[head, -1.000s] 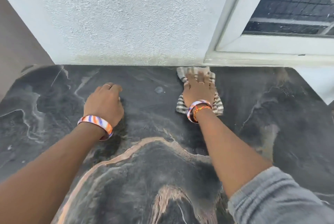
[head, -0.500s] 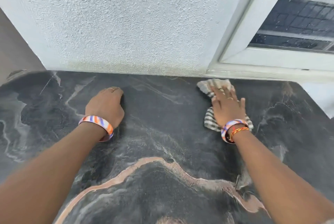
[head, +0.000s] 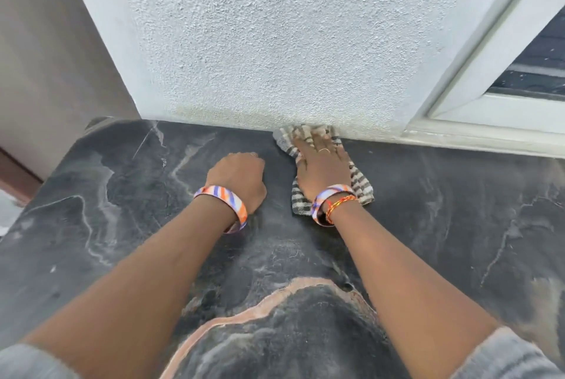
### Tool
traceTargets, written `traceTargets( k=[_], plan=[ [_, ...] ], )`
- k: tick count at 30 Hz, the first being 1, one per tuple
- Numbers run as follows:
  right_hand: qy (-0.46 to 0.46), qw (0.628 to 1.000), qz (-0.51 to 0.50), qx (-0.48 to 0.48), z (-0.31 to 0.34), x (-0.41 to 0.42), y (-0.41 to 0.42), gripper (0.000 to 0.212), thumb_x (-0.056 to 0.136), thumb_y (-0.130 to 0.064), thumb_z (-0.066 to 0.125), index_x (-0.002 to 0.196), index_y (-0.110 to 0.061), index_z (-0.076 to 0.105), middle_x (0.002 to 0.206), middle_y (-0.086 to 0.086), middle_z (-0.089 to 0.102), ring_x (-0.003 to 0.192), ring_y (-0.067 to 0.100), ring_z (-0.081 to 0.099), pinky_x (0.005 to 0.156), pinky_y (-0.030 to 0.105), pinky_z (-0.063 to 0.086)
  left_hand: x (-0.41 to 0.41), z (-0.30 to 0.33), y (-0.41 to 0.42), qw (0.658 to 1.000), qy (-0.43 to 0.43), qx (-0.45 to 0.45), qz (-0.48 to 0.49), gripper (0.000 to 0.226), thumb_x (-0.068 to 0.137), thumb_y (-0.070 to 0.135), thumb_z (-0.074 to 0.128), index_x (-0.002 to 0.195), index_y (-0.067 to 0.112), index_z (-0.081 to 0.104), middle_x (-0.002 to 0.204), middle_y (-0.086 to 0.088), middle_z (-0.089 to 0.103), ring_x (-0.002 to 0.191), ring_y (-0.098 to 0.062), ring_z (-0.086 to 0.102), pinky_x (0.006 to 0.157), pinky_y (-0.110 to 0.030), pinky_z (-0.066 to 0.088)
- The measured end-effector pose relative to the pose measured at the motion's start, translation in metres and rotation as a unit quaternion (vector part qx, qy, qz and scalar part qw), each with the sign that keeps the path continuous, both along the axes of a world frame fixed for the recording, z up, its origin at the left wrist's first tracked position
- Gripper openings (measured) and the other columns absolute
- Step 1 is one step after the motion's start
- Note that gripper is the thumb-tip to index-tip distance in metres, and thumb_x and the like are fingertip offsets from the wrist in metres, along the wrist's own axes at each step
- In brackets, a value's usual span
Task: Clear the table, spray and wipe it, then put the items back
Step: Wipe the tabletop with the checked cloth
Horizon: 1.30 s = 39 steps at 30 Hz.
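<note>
Right hand (head: pixel 323 169) flat on the striped cloth (head: pixel 360 184), fingers straight and lying close together, palm pressing it down onto the dark marbled table (head: pixel 458 225). The cloth sits at the far edge of the tabletop — its top end bunched right up against the foot of the textured white wall (head: pixel 275 42), its near end trailing out under the wrist. A thin ring (head: pixel 324 150) shows on one finger, and two bands circle that wrist: a striped orange-and-purple bangle (head: pixel 331 192) and a thin red-and-yellow cord bracelet (head: pixel 341 206).

Left hand (head: pixel 237 178) just beside it, resting on the bare stone — fingers curled under into a loose fist, holding nothing that shows, knuckles toward the wall. Another striped bangle (head: pixel 224 198) on that wrist.

Pale veins run across the table's surface, with a pinkish band (head: pixel 232 317) curving through the near part. A white window frame (head: pixel 477 121) meets the table at far right. Grey sleeves (head: pixel 513 357) are pushed up both forearms.
</note>
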State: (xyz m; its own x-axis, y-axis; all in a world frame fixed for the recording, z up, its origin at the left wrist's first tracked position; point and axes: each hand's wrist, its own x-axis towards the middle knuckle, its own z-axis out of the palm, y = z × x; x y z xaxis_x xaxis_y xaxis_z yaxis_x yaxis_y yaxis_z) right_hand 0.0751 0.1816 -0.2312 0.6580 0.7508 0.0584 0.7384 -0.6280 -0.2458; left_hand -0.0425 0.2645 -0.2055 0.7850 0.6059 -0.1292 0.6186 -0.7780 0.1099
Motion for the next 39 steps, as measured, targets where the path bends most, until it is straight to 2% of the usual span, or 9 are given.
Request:
traceTargets(
  k=[2, 6, 9, 12, 16, 21, 28, 33, 39],
  plan=[
    [0.013, 1.0, 0.008, 0.003, 0.001, -0.016, 0.026, 0.052, 0.097, -0.023, 0.034, 0.147, -0.033, 0.023, 0.158, 0.008, 0.016, 0.147, 0.023, 0.01, 0.121, 0.04, 0.005, -0.012, 0.002, 0.013, 0.998, 0.004, -0.053, -0.014, 0.048, 0.084, 0.003, 0.037, 0.13, 0.012, 0.05, 0.139, -0.007, 0.05, 0.127, -0.031, 0.045, 0.111, -0.037, 0.03],
    [0.01, 1.0, 0.012, -0.009, -0.001, -0.036, 0.05, 0.052, 0.097, -0.023, 0.033, 0.148, -0.031, 0.023, 0.158, 0.011, 0.017, 0.147, 0.024, 0.011, 0.121, 0.04, 0.006, -0.068, 0.001, 0.042, 0.988, -0.13, -0.019, 0.081, 0.035, 0.078, -0.003, 0.038, 0.103, 0.006, 0.06, 0.114, -0.015, 0.063, 0.112, -0.038, 0.053, 0.107, -0.044, 0.036],
    [0.015, 0.996, 0.093, -0.004, 0.001, -0.069, 0.074, 0.052, 0.097, -0.022, 0.033, 0.147, -0.032, 0.023, 0.158, 0.009, 0.017, 0.147, 0.023, 0.012, 0.121, 0.04, 0.006, -0.111, -0.001, 0.065, 0.966, -0.175, 0.027, 0.188, 0.034, 0.079, -0.004, 0.042, 0.108, -0.002, 0.06, 0.128, -0.019, 0.056, 0.121, -0.038, 0.049, 0.111, -0.044, 0.026],
    [0.018, 0.987, 0.158, 0.004, 0.002, -0.107, 0.111, 0.051, 0.097, -0.022, 0.033, 0.147, -0.031, 0.025, 0.158, 0.007, 0.017, 0.147, 0.022, 0.013, 0.12, 0.039, 0.005, -0.15, -0.001, 0.083, 0.934, -0.166, 0.02, 0.317, 0.035, 0.085, 0.003, 0.044, 0.118, -0.004, 0.054, 0.129, -0.028, 0.051, 0.117, -0.046, 0.048, 0.098, -0.047, 0.037],
    [0.016, 0.978, 0.208, 0.006, 0.001, -0.144, 0.159, 0.049, 0.098, -0.024, 0.032, 0.146, -0.032, 0.027, 0.158, 0.005, 0.018, 0.147, 0.022, 0.012, 0.119, 0.038, 0.005, -0.19, -0.007, 0.099, 0.905, -0.138, -0.034, 0.401, 0.029, 0.092, 0.011, 0.038, 0.108, -0.008, 0.053, 0.12, -0.033, 0.054, 0.109, -0.049, 0.052, 0.087, -0.046, 0.042],
    [0.027, 0.972, 0.232, -0.001, 0.003, -0.168, 0.205, 0.048, 0.099, -0.025, 0.029, 0.146, -0.034, 0.027, 0.159, 0.003, 0.016, 0.147, 0.02, 0.012, 0.119, 0.038, 0.004, -0.217, -0.028, 0.109, 0.889, -0.16, -0.111, 0.415, 0.047, 0.099, 0.028, 0.025, 0.103, -0.007, 0.057, 0.115, -0.034, 0.058, 0.108, -0.046, 0.055, 0.09, -0.042, 0.043],
    [0.044, 0.955, 0.293, -0.013, 0.006, -0.177, 0.227, 0.046, 0.099, -0.022, 0.031, 0.14, -0.042, 0.036, 0.158, -0.002, 0.019, 0.146, 0.016, 0.014, 0.118, 0.035, 0.005, -0.216, -0.033, 0.112, 0.879, -0.202, -0.116, 0.416, 0.043, 0.099, 0.022, 0.019, 0.081, 0.004, 0.054, 0.106, -0.029, 0.062, 0.098, -0.042, 0.059, 0.085, -0.04, 0.046],
    [0.069, 0.936, 0.346, 0.001, 0.006, -0.21, 0.173, 0.044, 0.099, -0.02, 0.034, 0.138, -0.04, 0.04, 0.157, -0.005, 0.022, 0.146, 0.012, 0.014, 0.118, 0.034, 0.005, -0.215, -0.029, 0.108, 0.869, -0.18, -0.132, 0.442, 0.052, 0.1, 0.027, 0.021, 0.098, -0.006, 0.061, 0.111, -0.027, 0.063, 0.102, -0.041, 0.06, 0.088, -0.042, 0.047],
    [0.08, 0.954, 0.291, 0.002, 0.007, -0.191, 0.065, 0.046, 0.098, -0.019, 0.037, 0.138, -0.042, 0.039, 0.156, -0.013, 0.02, 0.146, 0.007, 0.01, 0.117, 0.029, 0.0, -0.217, -0.02, 0.103, 0.868, -0.192, -0.148, 0.434, 0.052, 0.099, 0.025, 0.02, 0.104, -0.008, 0.06, 0.118, -0.029, 0.06, 0.11, -0.042, 0.056, 0.093, -0.044, 0.043]
  ],
)
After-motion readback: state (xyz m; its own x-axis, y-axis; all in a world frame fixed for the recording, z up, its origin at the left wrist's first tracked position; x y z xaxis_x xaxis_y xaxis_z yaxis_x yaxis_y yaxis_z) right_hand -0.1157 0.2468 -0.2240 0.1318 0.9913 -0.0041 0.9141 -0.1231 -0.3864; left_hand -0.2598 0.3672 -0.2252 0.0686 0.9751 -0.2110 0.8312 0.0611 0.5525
